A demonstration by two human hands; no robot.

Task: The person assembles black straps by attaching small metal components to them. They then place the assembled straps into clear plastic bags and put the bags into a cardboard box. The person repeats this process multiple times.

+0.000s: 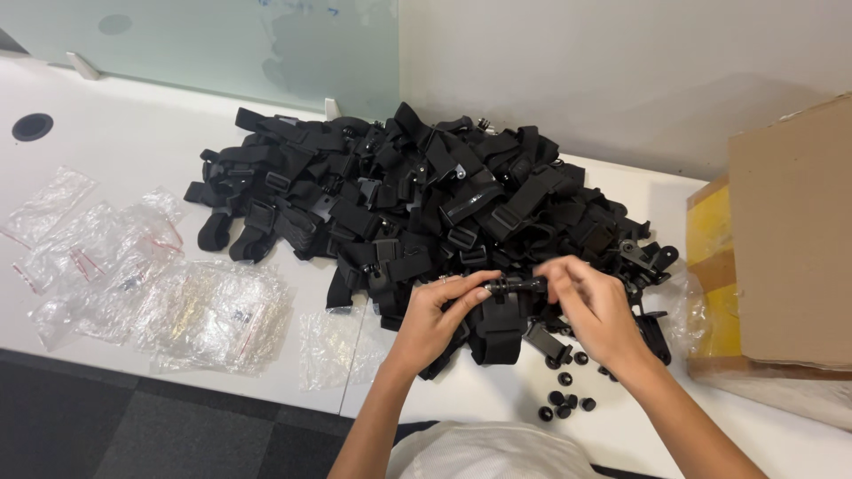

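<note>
My left hand point(437, 312) and right hand point(593, 303) pinch a small black screw point(516, 286) between closed fingertips (its far end hidden by my fingers), over the strap pile point(417, 195).

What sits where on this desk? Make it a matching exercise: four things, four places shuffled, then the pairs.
Things:
1. pile of black straps
2. clear plastic bags
3. cardboard box
4. small black knobs

Places:
A. far right edge
B. middle of the white table
C. left side
D. below the right hand

Pairs: 1-B, 2-C, 3-A, 4-D
</note>
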